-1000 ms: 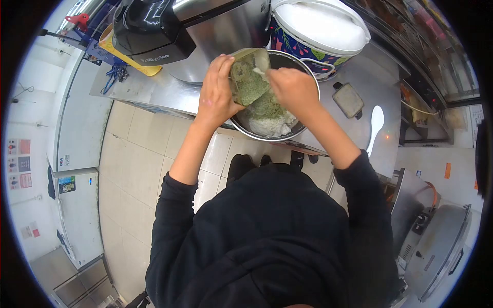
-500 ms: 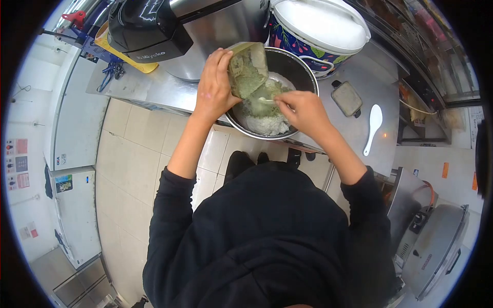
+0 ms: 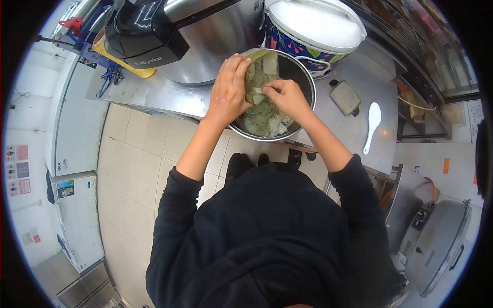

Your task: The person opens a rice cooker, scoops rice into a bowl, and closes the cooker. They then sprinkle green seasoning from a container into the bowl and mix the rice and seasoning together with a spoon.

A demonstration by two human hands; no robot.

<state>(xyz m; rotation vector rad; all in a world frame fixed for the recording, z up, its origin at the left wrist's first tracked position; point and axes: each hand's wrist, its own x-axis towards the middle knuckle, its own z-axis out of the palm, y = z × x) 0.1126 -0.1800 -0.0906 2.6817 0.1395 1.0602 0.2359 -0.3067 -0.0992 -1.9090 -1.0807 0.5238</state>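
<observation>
My left hand (image 3: 229, 93) grips a translucent plastic container (image 3: 270, 63) with green flakes or powder inside, tilted on its side over a dark round pot (image 3: 309, 84). My right hand (image 3: 292, 102) pinches a small pale spoon (image 3: 258, 91), whose end sits at the container's mouth; the fingers partly hide it. White rice (image 3: 278, 125) lies in the bottom of the pot, with green flakes scattered over much of it. Both hands are above the pot, at the counter's front edge.
Behind the pot stand a steel and black Miyako appliance (image 3: 205, 46) and a patterned tub with a white lid (image 3: 318, 23). To the right on the steel counter (image 3: 336, 131) lie a small rectangular lid (image 3: 345, 97) with dark clips and a white rice paddle (image 3: 374, 123).
The container has shifted slightly right and down in my left hand. My right hand has moved left, bringing the spoon from over the rice to the container's mouth. More green covers the rice.
</observation>
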